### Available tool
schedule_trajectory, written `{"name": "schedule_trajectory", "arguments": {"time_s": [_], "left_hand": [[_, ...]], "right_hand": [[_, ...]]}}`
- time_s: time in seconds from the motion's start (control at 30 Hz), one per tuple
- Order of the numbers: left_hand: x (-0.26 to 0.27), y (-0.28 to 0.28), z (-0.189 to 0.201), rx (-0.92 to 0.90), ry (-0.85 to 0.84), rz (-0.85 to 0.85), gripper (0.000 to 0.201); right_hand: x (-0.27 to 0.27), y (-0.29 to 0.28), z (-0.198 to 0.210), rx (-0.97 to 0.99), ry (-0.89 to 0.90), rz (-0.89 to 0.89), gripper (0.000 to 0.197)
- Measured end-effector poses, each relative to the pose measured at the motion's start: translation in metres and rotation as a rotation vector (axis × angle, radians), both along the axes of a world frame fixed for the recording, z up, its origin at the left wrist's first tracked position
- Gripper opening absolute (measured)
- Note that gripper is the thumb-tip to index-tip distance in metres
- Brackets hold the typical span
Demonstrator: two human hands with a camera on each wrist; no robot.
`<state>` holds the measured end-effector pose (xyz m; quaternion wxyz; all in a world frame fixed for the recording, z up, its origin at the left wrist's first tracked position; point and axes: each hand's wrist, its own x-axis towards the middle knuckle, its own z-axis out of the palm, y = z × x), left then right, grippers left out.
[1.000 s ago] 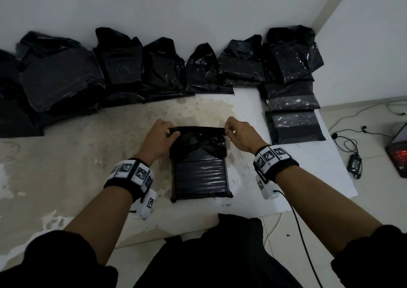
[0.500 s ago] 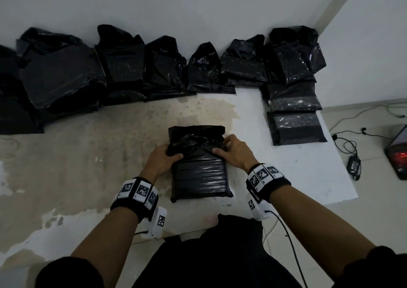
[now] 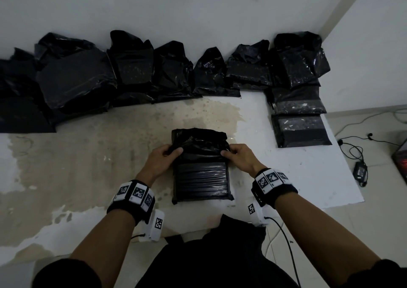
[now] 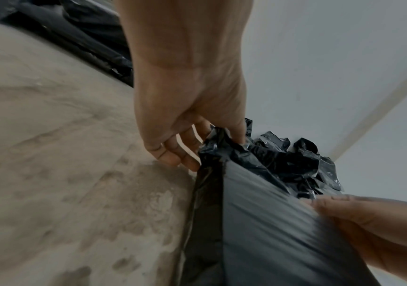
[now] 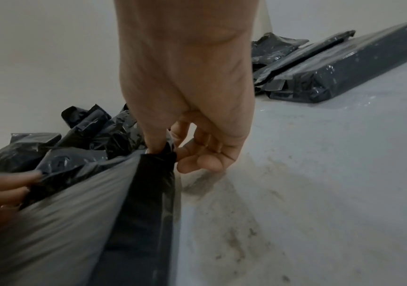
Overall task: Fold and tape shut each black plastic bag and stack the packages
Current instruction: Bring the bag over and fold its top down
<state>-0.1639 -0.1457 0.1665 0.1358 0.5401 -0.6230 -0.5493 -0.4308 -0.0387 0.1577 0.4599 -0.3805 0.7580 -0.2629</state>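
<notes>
Both your hands are clamped on the black bag: your left hand pinches the bag's left edge with thumb on top and fingers curled beneath, and your right hand pinches the right edge the same way. In the left wrist view your fingers curl round a bunched fold of plastic; in the right wrist view your thumb presses into the fold at the bag's side edge.

The table, white with a wide tan stain, fills most of the head view. Along its far edge, against the wall, a row of unsealed black bags lean with crumpled tops. At the table's right side lie the finished packages, flat, one overlapping the next, the rear ones partly under a loose bag. They're well apart from the bag in your hands.

That bag lies flat at the table's near centre, just in front of your torso. Its near half is smooth and tight over something flat, far half is loose crumpled plastic, raised slightly between your hands.

Both wrists wear black bands with marker tags. On the floor to the right, a cable and small adapter, plus a red-lit device at frame edge.
</notes>
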Motion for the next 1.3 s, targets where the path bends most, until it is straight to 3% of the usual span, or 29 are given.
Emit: {"name": "schedule_trajectory", "arguments": {"time_s": [0.13,0.23,0.4,0.47,0.57,0.7,0.83,1.1,1.3], "left_hand": [[-0.005,-0.005,-0.002,-0.078,0.051,0.140,0.042],[-0.010,-0.003,-0.004,-0.047,0.075,0.250,0.044],[-0.010,-0.001,-0.005,-0.046,0.087,0.186,0.034],[-0.010,-0.002,-0.003,-0.017,0.098,0.163,0.029],[-0.010,-0.004,-0.005,-0.023,0.098,0.152,0.028],[-0.011,-0.003,-0.004,-0.048,0.069,0.171,0.024],[-0.013,-0.003,-0.002,-0.084,0.064,0.142,0.020],[-0.018,-0.006,0.010,-0.169,-0.008,0.049,0.023],[-0.023,-0.009,0.019,-0.044,0.051,0.049,0.034]], "right_hand": [[-0.003,0.002,0.000,0.006,-0.003,0.033,0.039],[-0.003,0.003,-0.002,0.004,-0.034,0.043,0.033],[-0.003,0.005,-0.005,-0.054,0.015,0.028,0.033],[-0.001,0.001,-0.001,-0.127,-0.009,-0.037,0.029],[-0.001,-0.008,0.000,-0.213,-0.028,-0.140,0.041],[-0.001,-0.011,-0.004,-0.222,-0.068,-0.208,0.042],[0.000,-0.015,0.007,-0.257,-0.038,-0.197,0.028],[0.001,-0.024,0.026,-0.354,0.214,-0.095,0.026],[0.001,-0.018,0.013,-0.298,0.135,-0.103,0.035]]}}
